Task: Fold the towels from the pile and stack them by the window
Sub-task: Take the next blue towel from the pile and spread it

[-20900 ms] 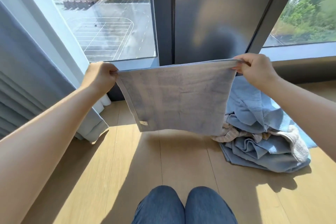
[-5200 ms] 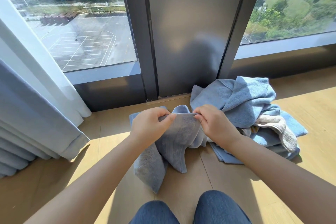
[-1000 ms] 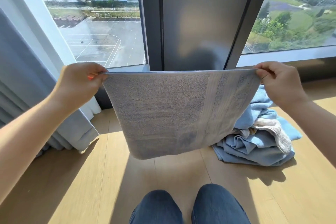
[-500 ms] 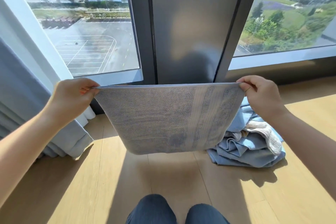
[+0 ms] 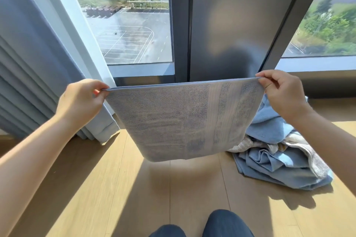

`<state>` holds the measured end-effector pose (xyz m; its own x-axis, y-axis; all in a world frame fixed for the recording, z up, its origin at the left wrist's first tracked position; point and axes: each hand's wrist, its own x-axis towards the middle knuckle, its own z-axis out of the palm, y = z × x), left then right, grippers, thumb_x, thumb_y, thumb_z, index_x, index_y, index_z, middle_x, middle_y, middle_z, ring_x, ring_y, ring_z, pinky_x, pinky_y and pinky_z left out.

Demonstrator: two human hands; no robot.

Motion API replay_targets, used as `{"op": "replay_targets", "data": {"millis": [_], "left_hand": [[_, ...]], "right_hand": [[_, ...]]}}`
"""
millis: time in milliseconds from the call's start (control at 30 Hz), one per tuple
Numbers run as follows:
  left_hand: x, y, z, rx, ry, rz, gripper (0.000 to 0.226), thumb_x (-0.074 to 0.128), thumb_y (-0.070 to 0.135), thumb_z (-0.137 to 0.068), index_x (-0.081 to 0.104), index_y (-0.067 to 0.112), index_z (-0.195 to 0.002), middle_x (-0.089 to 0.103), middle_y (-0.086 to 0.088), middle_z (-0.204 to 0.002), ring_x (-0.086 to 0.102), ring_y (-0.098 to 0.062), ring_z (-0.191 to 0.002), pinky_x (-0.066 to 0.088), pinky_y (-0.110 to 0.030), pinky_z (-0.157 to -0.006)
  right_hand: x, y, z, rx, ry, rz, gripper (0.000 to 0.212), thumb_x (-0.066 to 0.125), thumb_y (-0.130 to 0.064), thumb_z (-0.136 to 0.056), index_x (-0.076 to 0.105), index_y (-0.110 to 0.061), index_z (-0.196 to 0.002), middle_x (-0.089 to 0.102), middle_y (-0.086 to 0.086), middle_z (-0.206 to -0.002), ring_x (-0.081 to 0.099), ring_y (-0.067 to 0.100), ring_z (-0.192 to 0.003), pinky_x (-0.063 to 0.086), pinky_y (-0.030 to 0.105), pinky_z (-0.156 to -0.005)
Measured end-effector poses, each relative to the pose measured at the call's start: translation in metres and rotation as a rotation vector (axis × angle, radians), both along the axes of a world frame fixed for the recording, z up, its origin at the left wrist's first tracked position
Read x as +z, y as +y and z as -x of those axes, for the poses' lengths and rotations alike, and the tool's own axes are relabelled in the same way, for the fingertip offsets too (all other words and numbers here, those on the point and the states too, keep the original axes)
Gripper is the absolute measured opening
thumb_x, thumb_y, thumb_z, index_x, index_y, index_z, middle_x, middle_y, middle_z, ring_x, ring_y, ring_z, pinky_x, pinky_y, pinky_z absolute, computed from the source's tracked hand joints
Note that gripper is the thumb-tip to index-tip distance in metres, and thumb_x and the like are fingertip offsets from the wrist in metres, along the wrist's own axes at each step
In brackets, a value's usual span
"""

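Note:
A grey-blue towel [image 5: 179, 121] hangs stretched in the air in front of the window, folded double with its two edges together at the top. My left hand [image 5: 82, 100] pinches its top left corner. My right hand [image 5: 283, 92] pinches its top right corner. Behind and below my right hand, a loose pile of light blue and beige towels [image 5: 279, 161] lies on the wooden floor. The hanging towel hides the floor by the window frame, so a folded stack there cannot be seen.
A grey-blue curtain [image 5: 38, 63] hangs at the left and reaches the floor. A dark window frame post [image 5: 231, 25] stands straight ahead with glass on both sides. My knees [image 5: 221, 225] show at the bottom edge. Sunlit wooden floor [image 5: 115, 188] lies between.
Five seconds ago both hands bunched the towel low over the floor; now it hangs stretched between them. In the last second it stayed taut while the view shifted.

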<state>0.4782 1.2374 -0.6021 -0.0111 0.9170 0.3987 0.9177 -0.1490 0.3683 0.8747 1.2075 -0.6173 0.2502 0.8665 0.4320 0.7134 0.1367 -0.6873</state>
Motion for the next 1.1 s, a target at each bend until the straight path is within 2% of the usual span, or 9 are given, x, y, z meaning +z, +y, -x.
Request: {"op": "replay_targets", "data": {"millis": [133,267,400,533,700,800,900,1033,1100], "left_hand": [[0.001,-0.002,0.006,-0.047,-0.014,0.003,0.016,0.061,0.007,-0.085,0.070,0.007,-0.098,0.068,-0.014,-0.095,0.060,-0.033,-0.086,0.050,-0.043,-0.083],[0.000,-0.003,0.009,-0.106,-0.051,0.017,0.014,0.061,0.007,-0.085,0.070,0.008,-0.096,0.068,-0.013,-0.090,0.059,-0.032,-0.084,0.050,-0.045,-0.084],[-0.004,-0.003,0.009,-0.151,-0.057,0.036,0.014,0.061,0.008,-0.085,0.070,0.007,-0.096,0.068,-0.013,-0.091,0.058,-0.028,-0.082,0.049,-0.044,-0.085],[-0.006,-0.006,0.012,-0.198,-0.071,-0.021,0.015,0.061,0.004,-0.084,0.070,0.004,-0.096,0.067,-0.014,-0.088,0.054,-0.021,-0.077,0.045,-0.032,-0.082],[-0.016,-0.017,0.020,-0.192,-0.096,-0.049,0.013,0.063,0.003,-0.083,0.070,0.003,-0.094,0.060,-0.005,-0.080,0.049,0.021,-0.068,0.036,0.000,-0.071],[-0.029,-0.022,0.018,-0.146,-0.094,-0.052,0.014,0.062,0.002,-0.083,0.070,0.002,-0.094,0.066,-0.013,-0.086,0.057,-0.005,-0.074,0.048,-0.032,-0.082],[-0.038,-0.014,0.013,-0.098,-0.053,0.011,0.014,0.061,0.006,-0.085,0.070,0.006,-0.096,0.067,-0.015,-0.091,0.058,-0.033,-0.086,0.049,-0.043,-0.084],[-0.041,0.001,0.013,-0.104,0.006,0.023,0.015,0.061,0.007,-0.085,0.069,0.005,-0.097,0.067,-0.017,-0.095,0.059,-0.033,-0.086,0.047,-0.042,-0.081],[-0.037,0.001,0.016,-0.138,-0.015,-0.024,0.015,0.061,0.004,-0.085,0.069,0.002,-0.097,0.068,-0.016,-0.094,0.058,-0.020,-0.080,0.046,-0.036,-0.080]], "right_hand": [[0.000,-0.013,0.008,-0.038,0.009,-0.029,0.019,0.052,-0.004,-0.091,0.066,-0.001,-0.104,0.059,-0.001,-0.093,0.048,-0.025,-0.072,0.036,-0.003,-0.071],[-0.006,-0.032,0.011,-0.084,0.012,0.005,0.020,0.052,-0.004,-0.091,0.065,0.001,-0.105,0.057,0.001,-0.097,0.049,-0.023,-0.073,0.037,-0.003,-0.072],[-0.009,-0.042,0.018,-0.138,0.027,0.009,0.020,0.051,-0.003,-0.091,0.064,0.003,-0.105,0.063,0.014,-0.105,0.052,0.008,-0.087,0.034,-0.003,-0.072],[-0.012,-0.051,0.020,-0.165,0.021,-0.010,0.024,0.050,-0.003,-0.092,0.061,0.003,-0.112,0.061,0.010,-0.109,0.050,0.013,-0.097,0.033,-0.004,-0.076],[-0.015,-0.056,0.017,-0.124,0.011,-0.021,0.028,0.050,-0.004,-0.092,0.058,-0.001,-0.119,0.054,0.000,-0.106,0.051,0.012,-0.097,0.036,-0.001,-0.081],[-0.021,-0.050,0.016,-0.090,-0.043,0.018,0.027,0.050,-0.005,-0.092,0.059,0.000,-0.117,0.058,0.004,-0.106,0.052,0.005,-0.088,0.035,-0.001,-0.079],[-0.028,-0.035,0.013,-0.086,-0.064,0.078,0.024,0.049,-0.004,-0.092,0.063,0.000,-0.112,0.058,0.005,-0.100,0.051,-0.013,-0.073,0.034,-0.004,-0.069],[-0.033,-0.016,0.014,-0.116,-0.043,0.105,0.021,0.049,-0.004,-0.091,0.065,-0.003,-0.105,0.055,0.000,-0.093,0.047,-0.024,-0.063,0.034,-0.004,-0.064],[-0.032,-0.015,0.016,-0.132,-0.037,0.085,0.021,0.049,-0.004,-0.091,0.065,-0.003,-0.104,0.056,0.000,-0.093,0.046,-0.023,-0.063,0.034,-0.003,-0.064]]}}
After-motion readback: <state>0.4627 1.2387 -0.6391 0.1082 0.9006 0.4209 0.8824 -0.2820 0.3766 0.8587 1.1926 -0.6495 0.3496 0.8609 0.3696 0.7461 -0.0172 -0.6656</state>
